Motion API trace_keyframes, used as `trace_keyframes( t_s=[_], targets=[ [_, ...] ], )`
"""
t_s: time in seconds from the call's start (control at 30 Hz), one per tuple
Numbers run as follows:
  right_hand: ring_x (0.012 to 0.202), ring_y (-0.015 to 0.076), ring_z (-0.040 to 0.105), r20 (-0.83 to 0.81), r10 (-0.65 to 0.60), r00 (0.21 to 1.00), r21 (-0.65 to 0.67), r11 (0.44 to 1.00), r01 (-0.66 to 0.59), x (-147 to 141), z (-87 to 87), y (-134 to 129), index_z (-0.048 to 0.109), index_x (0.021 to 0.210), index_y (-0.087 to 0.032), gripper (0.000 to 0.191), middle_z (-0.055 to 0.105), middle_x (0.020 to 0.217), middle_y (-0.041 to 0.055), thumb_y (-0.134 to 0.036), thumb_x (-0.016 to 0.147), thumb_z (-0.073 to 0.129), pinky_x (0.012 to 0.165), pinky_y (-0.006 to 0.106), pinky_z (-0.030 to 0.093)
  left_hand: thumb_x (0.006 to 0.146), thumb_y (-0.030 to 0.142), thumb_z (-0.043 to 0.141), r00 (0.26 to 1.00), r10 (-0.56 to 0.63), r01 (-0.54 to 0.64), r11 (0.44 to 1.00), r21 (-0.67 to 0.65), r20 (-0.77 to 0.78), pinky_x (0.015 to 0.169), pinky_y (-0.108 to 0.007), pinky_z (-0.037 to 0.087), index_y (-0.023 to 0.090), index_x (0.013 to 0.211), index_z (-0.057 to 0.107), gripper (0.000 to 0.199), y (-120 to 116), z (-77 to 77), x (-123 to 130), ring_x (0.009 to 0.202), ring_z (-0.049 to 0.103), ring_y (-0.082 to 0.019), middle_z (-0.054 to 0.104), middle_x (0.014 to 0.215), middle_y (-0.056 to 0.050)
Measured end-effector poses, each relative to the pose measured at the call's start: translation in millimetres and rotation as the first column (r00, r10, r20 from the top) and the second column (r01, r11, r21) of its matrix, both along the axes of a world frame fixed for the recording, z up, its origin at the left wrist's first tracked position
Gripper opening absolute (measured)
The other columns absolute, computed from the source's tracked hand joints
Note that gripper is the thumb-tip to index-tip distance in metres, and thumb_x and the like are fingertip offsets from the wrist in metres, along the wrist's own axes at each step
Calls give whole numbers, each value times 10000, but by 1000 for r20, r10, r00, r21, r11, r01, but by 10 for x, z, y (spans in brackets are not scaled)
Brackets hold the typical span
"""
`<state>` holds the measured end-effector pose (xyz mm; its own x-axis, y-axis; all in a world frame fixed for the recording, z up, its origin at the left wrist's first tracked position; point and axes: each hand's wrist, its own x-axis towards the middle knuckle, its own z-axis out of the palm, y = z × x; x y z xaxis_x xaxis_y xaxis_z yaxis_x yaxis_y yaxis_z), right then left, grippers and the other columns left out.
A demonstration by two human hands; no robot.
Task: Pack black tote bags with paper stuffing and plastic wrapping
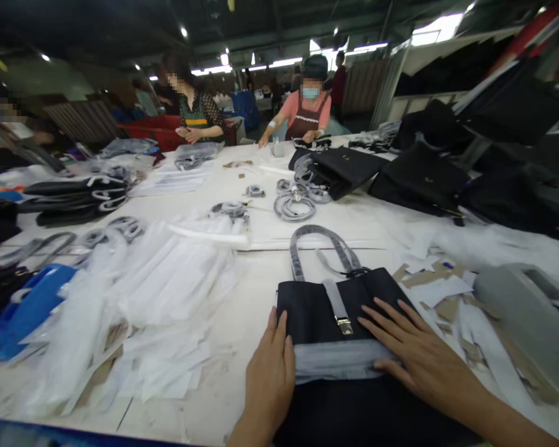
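A black handbag (307, 320) lies flat on the white table in front of me. Its handle (319, 231), wrapped in clear film, points away from me. A covered strap with a metal clasp (344, 325) runs down the bag's front, and a band of translucent wrapping (335, 360) crosses it below the clasp. My left hand (271, 372) rests along the bag's left edge, fingers stretched out. Spread flat over the bag's right side is my right hand (410, 347), its fingertips just right of the clasp. Neither hand grips anything.
Left of the bag lies a heap of white wrapping sheets (163, 285). Coiled grey straps (295, 202) sit farther back. Black bags (349, 167) pile up at the right, above paper scraps (447, 298) and a grey bin (522, 316). Two co-workers stand across the table (261, 273).
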<state>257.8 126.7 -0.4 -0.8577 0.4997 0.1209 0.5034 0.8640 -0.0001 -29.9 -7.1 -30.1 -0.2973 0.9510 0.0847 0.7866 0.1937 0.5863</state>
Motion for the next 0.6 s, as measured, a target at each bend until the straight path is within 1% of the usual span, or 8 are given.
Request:
trace_keyframes(
  t_s=[0.13,0.23,0.3,0.33,0.4,0.47,0.53,0.6],
  targets=[
    [1423,345,329,-102,-53,993,-77,996,46,50,40,32,406,1486,-284,586,426,1523,58,-487,951,530,1113,650,344,1018,287,311,994,3,5,998,-64,113,1139,-411,394,230,1492,390,483,12,93,-48,1438,355,-227,300,1599,-83],
    [1400,351,369,-243,-279,929,-39,960,277,156,37,18,480,1441,-240,509,425,1519,107,-454,979,475,1084,602,414,1017,293,303,984,3,9,998,-64,177,1184,-437,313,221,1486,399,485,19,123,-78,1460,306,-221,280,1608,-77],
    [1335,361,463,-290,-406,867,-43,910,411,246,-52,-14,483,1437,-222,524,426,1511,147,-474,978,462,984,545,525,1010,288,317,982,7,8,997,-76,190,1204,-444,267,205,1497,377,498,-17,97,-101,1465,293,-214,307,1597,-79],
    [1298,359,506,-289,-433,854,-53,897,438,289,-111,-30,472,1446,-229,536,433,1505,152,-485,974,466,929,518,565,1006,285,324,982,6,10,996,-89,187,1210,-445,254,195,1503,364,507,-53,75,-115,1466,293,-211,327,1588,-83],
    [1247,339,560,-272,-427,862,-78,903,422,362,-217,-45,449,1461,-263,532,451,1494,136,-478,974,466,877,481,596,1001,283,337,987,-16,36,992,-122,162,1207,-440,268,182,1512,347,521,-139,39,-159,1461,307,-211,368,1567,-92],
    [1219,331,586,-255,-403,879,-108,915,389,402,-254,-12,456,1458,-289,519,472,1481,119,-477,974,458,880,481,595,996,309,365,992,-41,59,986,-156,121,1175,-435,340,201,1501,373,517,-189,58,-233,1446,342,-227,381,1560,-98],
    [1183,359,609,-230,-389,892,-129,921,368,381,-185,90,529,1409,-296,534,529,1431,122,-549,941,478,897,528,577,979,359,413,999,-27,32,991,-131,44,1132,-440,402,226,1471,428,509,-121,165,-338,1417,396,-256,355,1574,-104],
    [1214,398,576,-247,-360,900,-115,933,342,271,-16,264,620,1326,-287,567,578,1381,124,-632,891,503,955,594,519,963,397,443,998,2,-3,1000,-29,-56,1116,-446,418,226,1430,482,499,118,348,-458,1380,448,-271,361,1569,-111]
  ],
)
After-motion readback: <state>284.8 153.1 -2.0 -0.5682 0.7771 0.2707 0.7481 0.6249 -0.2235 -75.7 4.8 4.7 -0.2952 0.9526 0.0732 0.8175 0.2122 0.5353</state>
